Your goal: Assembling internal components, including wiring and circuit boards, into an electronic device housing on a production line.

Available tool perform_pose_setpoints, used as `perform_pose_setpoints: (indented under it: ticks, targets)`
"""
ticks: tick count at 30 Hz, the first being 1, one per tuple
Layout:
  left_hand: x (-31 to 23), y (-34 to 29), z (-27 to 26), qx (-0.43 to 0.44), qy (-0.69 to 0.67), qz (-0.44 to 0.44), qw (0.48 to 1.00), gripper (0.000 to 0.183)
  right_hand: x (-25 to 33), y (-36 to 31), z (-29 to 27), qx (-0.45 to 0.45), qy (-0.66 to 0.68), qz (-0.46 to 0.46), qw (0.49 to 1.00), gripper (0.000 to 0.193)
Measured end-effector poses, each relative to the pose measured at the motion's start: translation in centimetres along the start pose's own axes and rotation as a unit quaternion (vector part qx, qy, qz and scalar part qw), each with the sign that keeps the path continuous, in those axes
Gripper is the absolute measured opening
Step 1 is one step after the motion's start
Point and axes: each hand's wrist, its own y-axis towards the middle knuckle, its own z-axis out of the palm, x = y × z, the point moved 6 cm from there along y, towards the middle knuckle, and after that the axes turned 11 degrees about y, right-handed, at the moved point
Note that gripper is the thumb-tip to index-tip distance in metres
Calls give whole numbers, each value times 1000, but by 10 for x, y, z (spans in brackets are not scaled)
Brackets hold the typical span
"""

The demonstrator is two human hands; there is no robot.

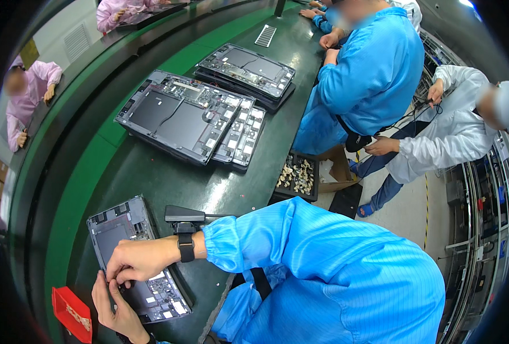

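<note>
A flat dark electronic device (106,235) lies on the green bench with its inside exposed, showing black battery packs and a circuit board with silvery shields. It looks like an opened laptop or tablet; I cannot tell which. Over its left edge, my right hand (143,258) has thumb and fingers pinched together, with a black band on the wrist. Whatever is in that pinch is hidden or too small to make out. From below, my left hand (120,315) reaches to the same edge, fingers extended and thumb apart, its fingertips close to the right hand's.
A red tray (65,301) with small pale pieces sits at lower left. Beyond the device are a black block (183,214) and stacks of similar opened devices (168,117) (249,69). A black bin (306,193) stands beside the bench. Co-workers (369,63) (446,143) are at right.
</note>
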Motion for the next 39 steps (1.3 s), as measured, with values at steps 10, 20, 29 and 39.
perform_pose_setpoints:
  ticks: [10, 20, 29, 39]
  targets:
    - [-8, 1, -9, -16, 88, 65, 994, 24, -2, 2, 0, -4, 3, 2, 1000, 18]
    - [-1, 5, 2, -16, 37, 31, 999, 14, 8, -6, -7, -6, -105, -47, 993, 20]
    - [20, 29, -41, -185, 112, -6, 976, 10, -5, -9, -27, -48, -120, 98, 987, 23]
    - [124, -16, -116, -257, 160, -244, 921, 20, -21, -8, -23, -93, 45, 149, 984, 19]
